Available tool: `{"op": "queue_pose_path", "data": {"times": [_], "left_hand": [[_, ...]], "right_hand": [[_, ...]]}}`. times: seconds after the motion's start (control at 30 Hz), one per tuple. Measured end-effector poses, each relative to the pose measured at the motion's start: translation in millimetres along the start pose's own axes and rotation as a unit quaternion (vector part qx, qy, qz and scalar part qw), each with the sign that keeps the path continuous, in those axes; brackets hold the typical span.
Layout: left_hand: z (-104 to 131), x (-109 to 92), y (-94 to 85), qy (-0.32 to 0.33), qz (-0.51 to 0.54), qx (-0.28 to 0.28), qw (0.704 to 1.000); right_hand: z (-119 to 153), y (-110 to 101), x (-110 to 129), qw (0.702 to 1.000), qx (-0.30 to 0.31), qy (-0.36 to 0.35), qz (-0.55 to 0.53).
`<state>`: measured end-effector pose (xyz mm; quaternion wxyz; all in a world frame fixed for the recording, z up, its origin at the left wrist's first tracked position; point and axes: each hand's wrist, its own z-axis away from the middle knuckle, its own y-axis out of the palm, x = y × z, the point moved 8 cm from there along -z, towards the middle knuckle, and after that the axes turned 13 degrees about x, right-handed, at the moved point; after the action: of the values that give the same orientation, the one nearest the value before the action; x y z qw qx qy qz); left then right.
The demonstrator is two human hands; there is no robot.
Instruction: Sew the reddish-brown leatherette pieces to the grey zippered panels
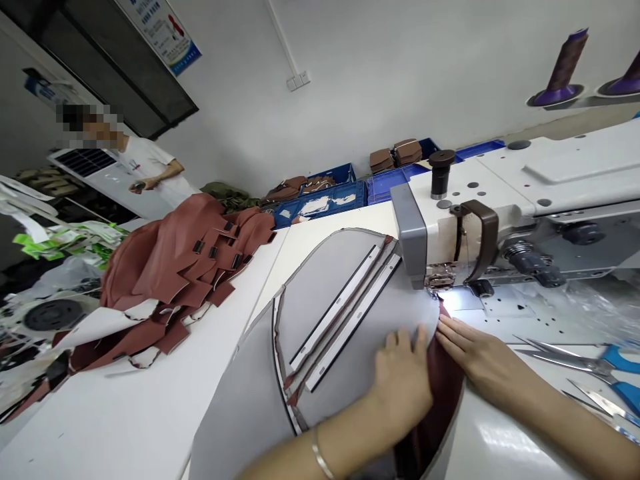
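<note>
A large sewn cover [345, 293], grey backing facing up and reddish-brown leather [447, 383] on its other side, lies under the sewing machine head [443, 273]. On the grey side, my left hand [403, 380] rests with fingers spread and slightly bent, pressing on the backing. Close in front of the lit needle area, my right hand [470, 350] has its straight fingers together over the cover's right edge; its thumb is hidden. Two pale strips [353, 323] with dark edges run diagonally along the seams of the backing.
Scissors with blue handles [595, 367] lie to the right. Brown leather pieces [180, 260] are piled on the white table [135, 413] at left. Blue crates [320, 203] stand behind, and thread spools [565, 70] at upper right. Another person [155, 167] stands at the far left.
</note>
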<state>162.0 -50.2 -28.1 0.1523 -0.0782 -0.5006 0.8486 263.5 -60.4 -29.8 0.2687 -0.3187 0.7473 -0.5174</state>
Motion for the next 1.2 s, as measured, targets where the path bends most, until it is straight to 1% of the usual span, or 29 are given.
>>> {"op": "queue_pose_path", "data": {"times": [0.03, 0.1, 0.17, 0.23, 0.27, 0.3, 0.37, 0.47, 0.53, 0.63, 0.77, 0.93, 1.1, 1.2], "left_hand": [[8, 10, -5.0, 0.005, -0.008, 0.026, 1.0], [20, 24, -21.4, 0.038, -0.019, 0.086, 0.995], [23, 23, -39.9, 0.09, -0.016, 0.147, 0.985], [21, 9, -50.3, 0.135, -0.013, 0.201, 0.97], [18, -1, -49.9, 0.148, -0.014, 0.223, 0.963], [15, -12, -45.7, 0.154, -0.018, 0.241, 0.958], [11, -29, -30.2, 0.155, -0.026, 0.262, 0.952], [8, -44, -8.0, 0.161, -0.033, 0.26, 0.952], [8, -46, -2.1, 0.168, -0.033, 0.253, 0.952], [7, -45, -3.2, 0.169, -0.032, 0.252, 0.952], [5, -46, -7.4, 0.171, -0.021, 0.257, 0.951], [5, -47, -11.6, 0.171, -0.014, 0.265, 0.949], [-5, -44, -13.0, 0.162, 0.015, 0.263, 0.951], [-12, -38, -11.1, 0.149, 0.047, 0.239, 0.958]], "right_hand": [[3, -2, 5, 1.0, 0.002, 0.003, -0.002], [10, -9, 20, 1.0, -0.002, 0.015, -0.01], [16, -17, 42, 0.999, -0.008, 0.026, -0.022], [18, -22, 65, 0.999, -0.015, 0.035, -0.023], [18, -23, 74, 0.999, -0.015, 0.043, -0.02], [18, -22, 81, 0.998, -0.016, 0.05, -0.016], [17, -18, 88, 0.997, -0.009, 0.069, -0.01], [16, -10, 90, 0.997, 0.004, 0.081, -0.013], [17, -7, 90, 0.997, 0.003, 0.081, -0.019], [18, -5, 89, 0.996, -0.008, 0.082, -0.031], [17, -2, 89, 0.996, -0.007, 0.085, -0.032], [16, -3, 85, 0.995, -0.023, 0.092, -0.029], [12, 1, 80, 0.997, 0.01, 0.073, -0.022], [12, 7, 79, 0.997, 0.05, 0.041, -0.03]]}}
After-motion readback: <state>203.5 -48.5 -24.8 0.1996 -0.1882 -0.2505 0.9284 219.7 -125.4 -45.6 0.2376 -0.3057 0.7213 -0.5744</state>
